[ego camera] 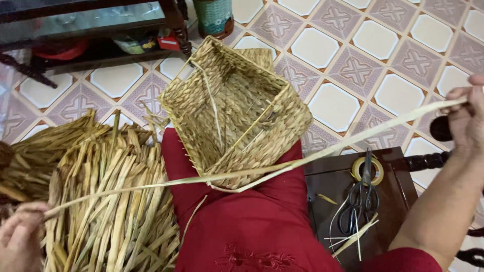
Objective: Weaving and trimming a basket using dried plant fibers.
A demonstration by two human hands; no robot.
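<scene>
A square woven basket [237, 108] of dried straw rests tilted on my lap, which is covered in red cloth [252, 221]. A long pale straw strand [302, 161] stretches across the view in front of the basket. My left hand [20, 234] pinches its left end at the lower left. Far out at the right edge, my right hand [466, 118] grips the other end and pulls the strand taut. Loose strand ends stick out inside the basket.
A heap of dried straw [101, 201] lies on the floor at my left. A dark wooden stool [343, 176] at my right carries black scissors [359, 201] and a tape roll [367, 170]. A low table [85, 20] stands behind, on patterned tiles.
</scene>
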